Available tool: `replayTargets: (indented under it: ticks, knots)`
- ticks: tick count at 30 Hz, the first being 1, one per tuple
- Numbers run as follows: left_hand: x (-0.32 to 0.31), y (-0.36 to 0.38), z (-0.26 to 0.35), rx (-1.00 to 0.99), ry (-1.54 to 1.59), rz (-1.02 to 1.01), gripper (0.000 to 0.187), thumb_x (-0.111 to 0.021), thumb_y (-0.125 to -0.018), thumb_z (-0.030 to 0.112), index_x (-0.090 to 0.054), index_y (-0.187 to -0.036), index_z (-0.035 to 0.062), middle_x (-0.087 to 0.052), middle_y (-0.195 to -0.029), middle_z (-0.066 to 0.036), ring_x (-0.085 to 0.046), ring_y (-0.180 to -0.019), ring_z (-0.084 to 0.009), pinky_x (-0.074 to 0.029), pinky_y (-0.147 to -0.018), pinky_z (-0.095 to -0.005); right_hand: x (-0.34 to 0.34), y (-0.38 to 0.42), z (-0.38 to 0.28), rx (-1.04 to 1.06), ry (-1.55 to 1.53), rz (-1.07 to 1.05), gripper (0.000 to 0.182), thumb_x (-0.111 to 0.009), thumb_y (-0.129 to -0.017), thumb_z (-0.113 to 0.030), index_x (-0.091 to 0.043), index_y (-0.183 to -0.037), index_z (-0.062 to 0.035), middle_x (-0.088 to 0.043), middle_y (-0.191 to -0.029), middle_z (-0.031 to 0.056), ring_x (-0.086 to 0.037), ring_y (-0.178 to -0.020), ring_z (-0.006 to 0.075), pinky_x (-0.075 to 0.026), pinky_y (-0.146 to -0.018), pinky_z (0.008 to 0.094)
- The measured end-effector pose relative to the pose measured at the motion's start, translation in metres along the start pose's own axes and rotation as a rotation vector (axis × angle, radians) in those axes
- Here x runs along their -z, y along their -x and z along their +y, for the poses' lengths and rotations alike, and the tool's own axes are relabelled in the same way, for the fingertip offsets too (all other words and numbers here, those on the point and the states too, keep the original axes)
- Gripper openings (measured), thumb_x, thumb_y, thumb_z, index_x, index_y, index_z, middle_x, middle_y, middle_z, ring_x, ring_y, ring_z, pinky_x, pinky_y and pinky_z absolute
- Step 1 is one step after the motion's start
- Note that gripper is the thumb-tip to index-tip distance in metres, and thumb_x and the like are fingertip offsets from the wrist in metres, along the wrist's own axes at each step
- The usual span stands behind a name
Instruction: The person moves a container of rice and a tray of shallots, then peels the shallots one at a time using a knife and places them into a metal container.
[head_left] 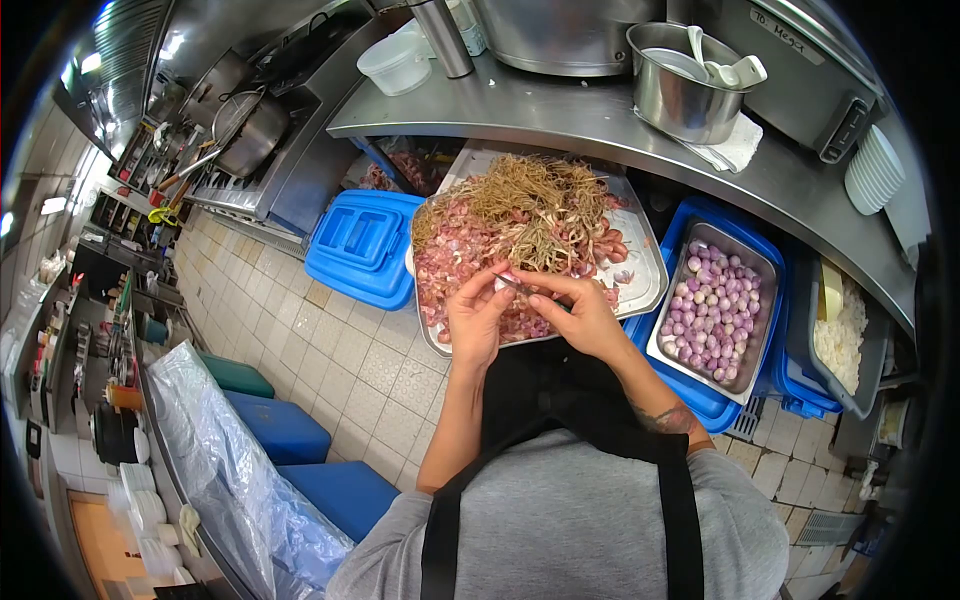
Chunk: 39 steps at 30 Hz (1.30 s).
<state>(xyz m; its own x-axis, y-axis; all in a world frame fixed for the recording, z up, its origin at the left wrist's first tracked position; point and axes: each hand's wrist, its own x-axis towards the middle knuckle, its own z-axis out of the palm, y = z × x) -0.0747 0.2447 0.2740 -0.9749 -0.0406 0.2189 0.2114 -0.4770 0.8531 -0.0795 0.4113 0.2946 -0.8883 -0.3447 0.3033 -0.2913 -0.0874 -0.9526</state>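
Observation:
My left hand [477, 312] and my right hand [580, 312] meet over the near side of a large metal tray [652, 268]. Between the fingertips of both is a small pale shallot [507, 282]. Any tool in the right fingers is too small to make out. Reddish skins and peelings [450, 260] cover the left and near parts of the tray. Behind my hands lies a heap of dry stalks and roots [540, 195], with unpeeled shallots [608, 245] at its right edge. To the right, peeled purple shallots [715, 310] fill a deep steel pan [768, 300].
A steel counter [560, 115] overhangs the tray, bearing a steel pot [685, 100] and a plastic tub [395, 65]. A blue lid [362, 240] is at the left. A grey bin [870, 360] stands far right. Blue containers [345, 495] sit behind at lower left.

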Motion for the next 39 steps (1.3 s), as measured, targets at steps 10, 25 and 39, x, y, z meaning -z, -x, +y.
replayTargets:
  ticks: [10, 25, 39]
  knots:
    - [-0.004, 0.004, -0.003, 0.023, 0.055, -0.018, 0.036, -0.063, -0.08, -0.009, -0.057, -0.115, -0.0051, -0.063, -0.103, -0.012, -0.062, -0.09, -0.0156, -0.053, -0.079, -0.0275, 0.005, -0.001, 0.012, -0.163, -0.216, -0.002, 0.03, -0.058, -0.088, -0.007, -0.06, -0.117, -0.0012, -0.064, -0.085, 0.0015, -0.056, -0.071, 0.004, -0.046, -0.06, 0.0199]
    - [-0.002, 0.004, -0.002, 0.02, 0.016, 0.018, 0.035, -0.062, -0.08, -0.008, -0.057, -0.115, -0.0054, -0.063, -0.103, -0.011, -0.062, -0.091, -0.0144, -0.051, -0.082, -0.0264, 0.001, 0.003, -0.004, -0.004, 0.054, 0.014, 0.029, -0.058, -0.087, -0.007, -0.061, -0.115, 0.0005, -0.068, -0.098, 0.01, -0.06, -0.08, 0.0102, -0.048, -0.072, 0.0254]
    - [-0.004, 0.001, -0.002, -0.008, 0.103, -0.057, 0.047, -0.062, -0.078, -0.011, -0.049, -0.123, -0.0049, -0.058, -0.115, -0.015, -0.058, -0.105, -0.0203, -0.048, -0.092, -0.0296, 0.006, -0.007, 0.031, -0.217, -0.382, 0.129, 0.029, -0.053, -0.093, -0.013, -0.059, -0.119, -0.0021, -0.057, -0.072, 0.0011, -0.044, -0.052, 0.0038, -0.035, -0.046, 0.0182]
